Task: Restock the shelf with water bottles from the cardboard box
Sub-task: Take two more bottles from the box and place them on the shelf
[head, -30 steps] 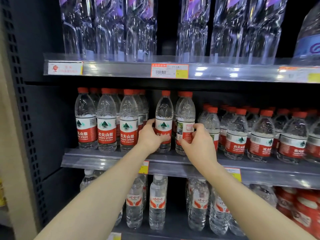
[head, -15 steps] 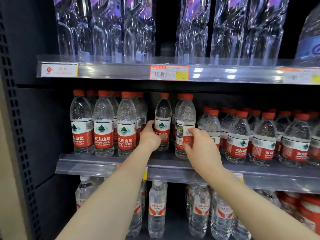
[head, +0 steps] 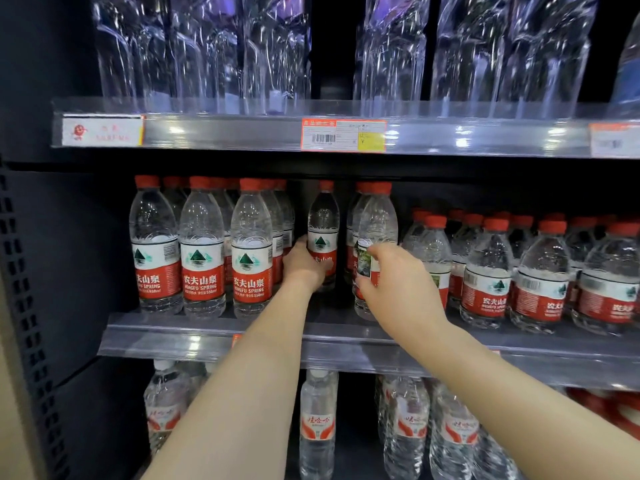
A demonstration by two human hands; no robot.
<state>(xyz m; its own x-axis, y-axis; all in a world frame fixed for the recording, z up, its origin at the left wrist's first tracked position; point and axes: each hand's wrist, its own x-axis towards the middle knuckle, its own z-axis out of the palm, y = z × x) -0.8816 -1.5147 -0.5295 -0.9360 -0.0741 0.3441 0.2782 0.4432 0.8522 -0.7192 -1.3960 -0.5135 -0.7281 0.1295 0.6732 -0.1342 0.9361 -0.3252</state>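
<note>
Red-capped water bottles with red and white labels stand in rows on the middle shelf. My left hand is wrapped around the lower part of one bottle set back in a gap between the rows. My right hand grips the label of a second bottle at the shelf front, just to the right. Both bottles stand upright on the shelf. The cardboard box is out of view.
Three front bottles stand left of my hands and smaller bottles fill the right. Tall clear bottles line the upper shelf. White-capped bottles stand on the lower shelf. A dark perforated upright bounds the left.
My left hand has pushed its bottle deeper into the shelf gap. My right hand stays on the front bottle. The view has moved closer to the shelf.
</note>
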